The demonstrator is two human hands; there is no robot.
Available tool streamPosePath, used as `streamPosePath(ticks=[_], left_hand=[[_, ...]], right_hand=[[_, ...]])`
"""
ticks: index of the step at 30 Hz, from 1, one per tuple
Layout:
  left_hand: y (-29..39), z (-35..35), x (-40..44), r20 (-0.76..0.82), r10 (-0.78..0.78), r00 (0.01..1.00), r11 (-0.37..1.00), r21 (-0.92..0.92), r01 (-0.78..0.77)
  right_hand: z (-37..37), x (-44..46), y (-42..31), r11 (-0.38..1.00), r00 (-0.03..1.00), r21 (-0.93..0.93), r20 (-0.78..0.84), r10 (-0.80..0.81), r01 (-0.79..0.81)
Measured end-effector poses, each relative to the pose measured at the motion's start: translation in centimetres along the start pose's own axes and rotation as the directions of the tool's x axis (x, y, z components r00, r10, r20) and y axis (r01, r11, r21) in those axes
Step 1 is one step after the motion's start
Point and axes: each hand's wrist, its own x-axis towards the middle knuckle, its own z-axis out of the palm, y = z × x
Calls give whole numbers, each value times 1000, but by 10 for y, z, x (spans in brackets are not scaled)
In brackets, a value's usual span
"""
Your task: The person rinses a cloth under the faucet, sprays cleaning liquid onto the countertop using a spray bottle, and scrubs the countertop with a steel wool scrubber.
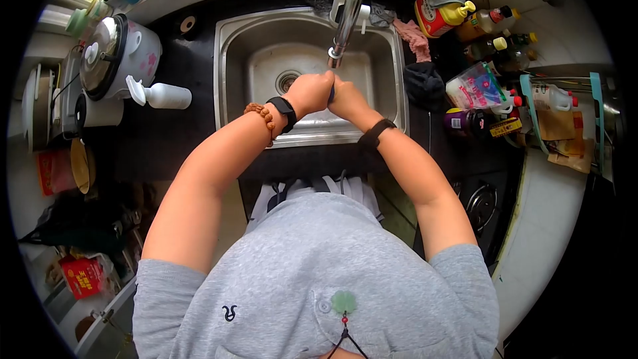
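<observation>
Both hands meet over the stainless steel sink (232, 60), just below the spout of the chrome faucet (350, 13). My left hand (311, 93) is closed, its knuckles pressed against the other hand. Closed as well, my right hand (349, 100) touches it from the right. A small dark bluish patch shows between them, too hidden to name. The drain (287, 82) lies in the basin to the left of the hands. On the left wrist are a black band and a bead bracelet (260, 114); a dark band circles the right wrist.
Left of the sink stand a white spray bottle (166, 96) and a rice cooker (133, 53). Pink cloth (413, 38) and dark cloth (424, 85) hang at the right rim. Beyond them are a yellow pump bottle (442, 16), several sauce bottles and a rack (531, 103).
</observation>
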Motion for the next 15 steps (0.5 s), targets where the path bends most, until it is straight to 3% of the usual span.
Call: streamPosePath(ticks=[15], left_hand=[[-13,28,15,-34,338,941,927,183,-327]], right_hand=[[4,-15,14,987,996,141,50,75,-81]])
